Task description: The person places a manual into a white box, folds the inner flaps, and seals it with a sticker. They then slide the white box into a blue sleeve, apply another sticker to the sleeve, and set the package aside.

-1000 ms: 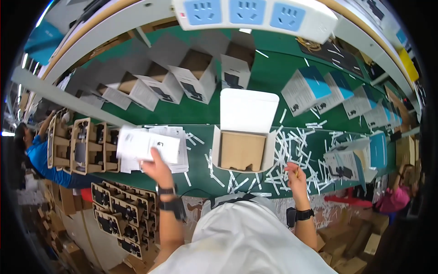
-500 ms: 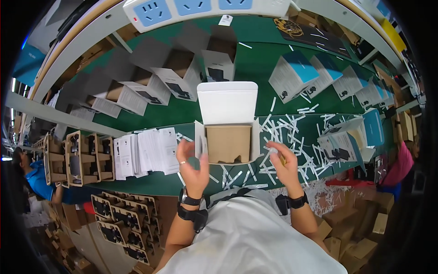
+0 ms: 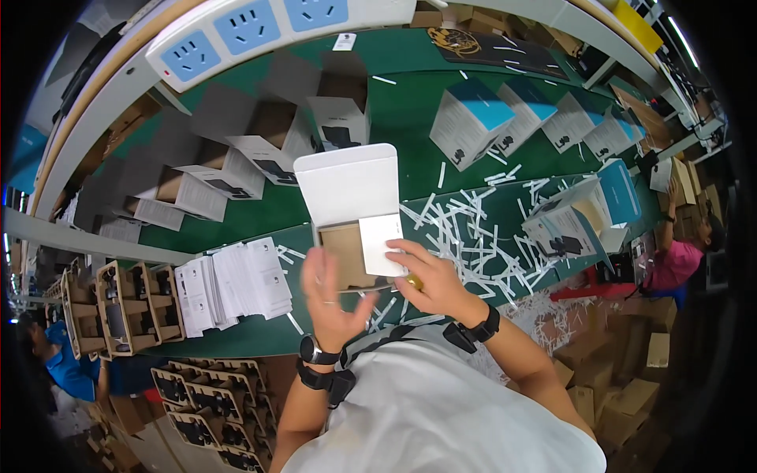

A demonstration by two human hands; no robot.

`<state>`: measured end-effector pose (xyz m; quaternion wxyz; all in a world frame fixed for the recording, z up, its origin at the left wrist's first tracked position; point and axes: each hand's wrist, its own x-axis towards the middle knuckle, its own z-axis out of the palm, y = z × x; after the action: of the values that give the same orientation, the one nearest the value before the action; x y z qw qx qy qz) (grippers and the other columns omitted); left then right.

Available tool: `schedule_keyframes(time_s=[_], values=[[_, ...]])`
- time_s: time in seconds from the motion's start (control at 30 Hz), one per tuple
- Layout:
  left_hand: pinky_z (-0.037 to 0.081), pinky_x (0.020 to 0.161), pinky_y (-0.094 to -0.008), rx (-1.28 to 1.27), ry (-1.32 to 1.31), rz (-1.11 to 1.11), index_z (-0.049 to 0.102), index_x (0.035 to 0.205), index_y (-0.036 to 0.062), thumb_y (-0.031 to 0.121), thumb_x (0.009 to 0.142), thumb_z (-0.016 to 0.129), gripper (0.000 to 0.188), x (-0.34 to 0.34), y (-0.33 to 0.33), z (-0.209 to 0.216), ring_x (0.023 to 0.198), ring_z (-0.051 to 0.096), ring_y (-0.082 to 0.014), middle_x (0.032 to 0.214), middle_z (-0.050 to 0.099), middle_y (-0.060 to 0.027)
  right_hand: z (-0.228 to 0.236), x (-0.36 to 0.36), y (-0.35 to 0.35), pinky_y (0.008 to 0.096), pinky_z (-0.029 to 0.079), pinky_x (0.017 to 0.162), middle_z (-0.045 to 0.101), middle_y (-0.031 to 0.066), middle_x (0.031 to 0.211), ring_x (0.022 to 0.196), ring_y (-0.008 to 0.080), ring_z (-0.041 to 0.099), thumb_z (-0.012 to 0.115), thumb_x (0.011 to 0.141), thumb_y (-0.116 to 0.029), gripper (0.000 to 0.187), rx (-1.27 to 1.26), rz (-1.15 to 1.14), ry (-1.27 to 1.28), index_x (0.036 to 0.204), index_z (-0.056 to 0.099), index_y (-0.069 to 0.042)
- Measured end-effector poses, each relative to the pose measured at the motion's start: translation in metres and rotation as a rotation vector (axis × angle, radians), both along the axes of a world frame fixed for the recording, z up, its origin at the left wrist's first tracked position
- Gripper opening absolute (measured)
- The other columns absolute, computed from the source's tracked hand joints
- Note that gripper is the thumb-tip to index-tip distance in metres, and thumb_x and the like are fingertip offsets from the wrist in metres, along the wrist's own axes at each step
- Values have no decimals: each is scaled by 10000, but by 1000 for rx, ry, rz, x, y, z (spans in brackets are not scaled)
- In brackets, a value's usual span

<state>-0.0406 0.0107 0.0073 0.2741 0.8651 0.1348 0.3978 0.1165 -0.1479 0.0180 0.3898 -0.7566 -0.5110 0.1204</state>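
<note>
A white carton [image 3: 347,185] stands in front of me with its lid raised, and a brown cardboard insert [image 3: 341,251] fills it. On the carton's right side a white flap [image 3: 382,246] lies folded in over part of the insert. My right hand [image 3: 435,282] rests its outstretched fingers on this flap, with something small and yellow-gold by its fingers that I cannot make out. My left hand [image 3: 335,303], partly blurred, is at the carton's left edge with its fingers apart, hiding the left flap.
Stacked white leaflets [image 3: 233,284] and brown trays holding dark parts [image 3: 126,307] are on the left. Open boxes [image 3: 272,146] stand behind; blue-topped boxes [image 3: 473,118] are at the right back. White strips [image 3: 465,236] litter the green table near another open box [image 3: 579,221]. Two people work at the sides.
The view has turned right. My right hand has come in to the carton and the right flap is now folded inward. My left hand has stayed by the left side.
</note>
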Motion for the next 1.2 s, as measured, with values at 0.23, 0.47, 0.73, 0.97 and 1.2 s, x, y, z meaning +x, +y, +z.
schedule_keyframes(time_s=[0.23,0.47,0.73,0.97,1.2], values=[[404,1106,-471,266,421,-185,526,1435,94,212,807,767,682,15,-4,-14,1357,481,-338,1524,480,-87,-8,34,20,333,550,689,706,85,934,840,284,702,717,883,-158,94,100,-318,-63,917,686,-76],[422,1093,-473,240,400,-181,591,1373,72,189,818,760,593,18,-7,-11,1330,514,-362,1471,540,-111,-14,43,29,345,524,611,676,67,859,733,277,677,742,865,-176,115,71,-372,-127,883,675,-85],[414,1103,-465,223,400,-186,553,1409,97,179,815,757,633,15,-7,-15,1355,493,-341,1486,520,-97,4,31,51,342,530,626,657,55,902,761,273,676,773,834,-174,141,180,-400,-108,873,668,-88],[410,1106,-465,230,395,-180,545,1416,93,185,830,746,626,15,-7,-15,1357,491,-339,1490,516,-98,-16,45,37,345,528,591,651,34,886,722,262,680,778,836,-178,134,92,-436,-214,838,675,-92],[410,1104,-468,224,403,-188,544,1418,95,188,832,742,626,18,-8,-15,1353,493,-344,1491,516,-104,-16,47,36,353,529,594,647,45,880,719,271,674,776,835,-169,138,123,-436,-215,840,668,-83]])
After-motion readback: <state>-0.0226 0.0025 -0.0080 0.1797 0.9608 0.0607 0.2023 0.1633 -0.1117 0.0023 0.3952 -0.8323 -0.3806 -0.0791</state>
